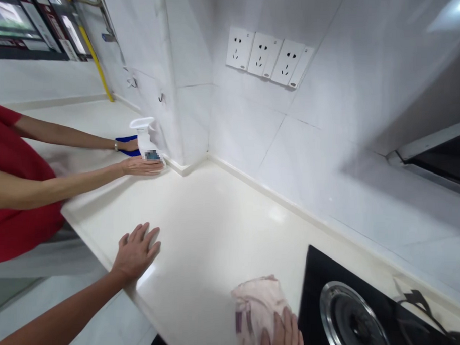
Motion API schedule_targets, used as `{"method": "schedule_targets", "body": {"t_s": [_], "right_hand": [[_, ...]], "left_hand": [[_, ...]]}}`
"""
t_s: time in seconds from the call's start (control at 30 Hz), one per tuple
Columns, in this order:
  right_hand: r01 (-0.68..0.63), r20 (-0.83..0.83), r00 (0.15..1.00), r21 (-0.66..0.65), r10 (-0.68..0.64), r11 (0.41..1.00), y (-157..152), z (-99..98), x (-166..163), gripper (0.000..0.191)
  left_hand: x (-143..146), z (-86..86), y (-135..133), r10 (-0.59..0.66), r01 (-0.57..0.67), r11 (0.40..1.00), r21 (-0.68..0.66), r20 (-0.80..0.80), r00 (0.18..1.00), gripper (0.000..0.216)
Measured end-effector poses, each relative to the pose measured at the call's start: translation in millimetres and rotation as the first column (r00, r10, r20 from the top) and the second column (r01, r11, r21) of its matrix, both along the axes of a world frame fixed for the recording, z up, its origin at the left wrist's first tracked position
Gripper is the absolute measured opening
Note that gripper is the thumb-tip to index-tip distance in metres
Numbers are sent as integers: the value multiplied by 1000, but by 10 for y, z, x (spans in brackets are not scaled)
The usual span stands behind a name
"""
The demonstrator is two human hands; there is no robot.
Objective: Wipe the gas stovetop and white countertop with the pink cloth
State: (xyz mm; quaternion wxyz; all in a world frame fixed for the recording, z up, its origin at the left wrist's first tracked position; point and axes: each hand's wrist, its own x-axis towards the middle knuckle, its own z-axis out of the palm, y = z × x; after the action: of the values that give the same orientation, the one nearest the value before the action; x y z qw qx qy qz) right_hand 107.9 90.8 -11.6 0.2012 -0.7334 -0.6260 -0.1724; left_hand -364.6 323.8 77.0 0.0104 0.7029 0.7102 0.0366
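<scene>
My left hand (135, 251) rests palm down on the pale countertop (197, 232), close to its front edge, with the fingers spread and nothing in them. At the bottom of the view my right hand (284, 335) is partly cut off by the frame. Its fingers press on a crumpled light pink cloth (258, 297) with purple stripes, the thumb drawn in beside them. This cloth lies on the counter just left of the black gas stove (355, 323).
To the left a co-worker in a red top (18, 185) reaches over the counter with both hands, one on a blue cloth (128, 146), the other at a white spray bottle (143, 137). Wall sockets (261, 55) are above. A black plug and cord (417, 300) lie behind the stove.
</scene>
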Motion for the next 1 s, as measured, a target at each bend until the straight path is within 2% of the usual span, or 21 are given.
{"method": "schedule_targets", "body": {"t_s": [0.13,0.27,0.37,0.43,0.53,0.67,0.77,0.87,0.93,1.0], "right_hand": [[38,-55,998,-35,-40,999,781,256,368,69],[106,-145,980,-181,-133,978,1650,593,745,67],[230,-148,939,-399,-310,888,2269,836,948,62],[260,-141,922,-464,-360,847,2659,947,985,62],[235,-135,927,-516,-349,824,3199,1017,792,67],[53,-162,972,-553,-170,831,3736,1032,24,69],[-139,-213,977,-556,21,819,3831,1087,-750,68],[-342,-266,936,-529,231,776,3526,1193,-1410,63],[-504,-307,863,-498,401,706,3123,1253,-1696,56],[-686,-361,725,-444,586,576,2656,1268,-1851,51]], "left_hand": [[-24,-31,0,-9,9,1000,23,13,1000,57],[-48,-40,-8,-19,18,999,40,18,1000,57],[-39,-20,-18,-40,39,998,48,9,999,57],[-22,-9,-27,-46,46,998,51,5,999,56],[0,-9,-42,-44,44,998,54,-3,999,54],[15,-11,-54,-33,33,999,39,-13,999,55],[19,-3,-55,-20,20,999,27,-8,1000,56],[12,-10,-56,-18,18,999,28,-9,1000,56],[-3,-32,-56,-20,21,999,35,-13,1000,55],[-23,-62,-53,-23,24,999,47,-17,1000,55]]}}
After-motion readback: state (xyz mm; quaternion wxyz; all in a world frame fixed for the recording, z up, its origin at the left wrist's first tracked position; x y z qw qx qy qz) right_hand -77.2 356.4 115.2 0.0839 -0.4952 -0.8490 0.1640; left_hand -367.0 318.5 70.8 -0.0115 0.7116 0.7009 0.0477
